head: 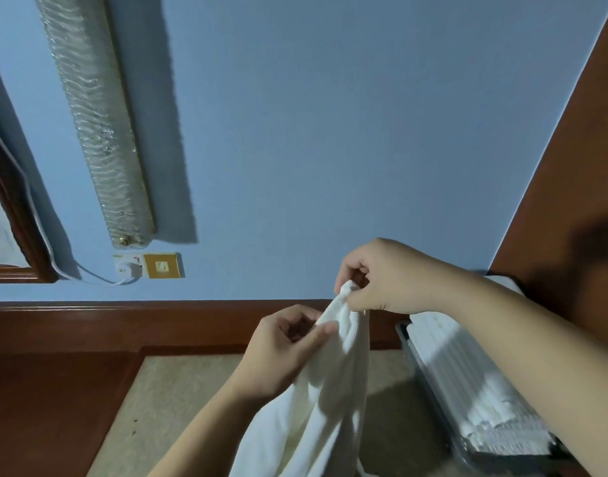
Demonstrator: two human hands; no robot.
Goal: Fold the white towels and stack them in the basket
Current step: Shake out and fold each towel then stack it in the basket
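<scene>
Both hands, L [282, 349] & R [385, 277], pinch towel [330, 390] top.

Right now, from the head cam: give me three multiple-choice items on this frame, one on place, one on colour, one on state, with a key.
1. Where is the basket of folded towels?
A. at the person's right, under the right forearm
B. at the left by the wall socket
C. on a shelf above the hands

2. What colour is the wall behind the hands?
A. green
B. blue
C. yellow

3. How is the white towel held?
A. lying flat, untouched
B. by the left hand only
C. pinched near its top by both hands, hanging down

Key:
1 A: the basket with stacked folded towels sits at lower right.
2 B: the wall is plainly blue.
3 C: the right hand and left hand both pinch the white towel, which hangs unfolded.
</scene>
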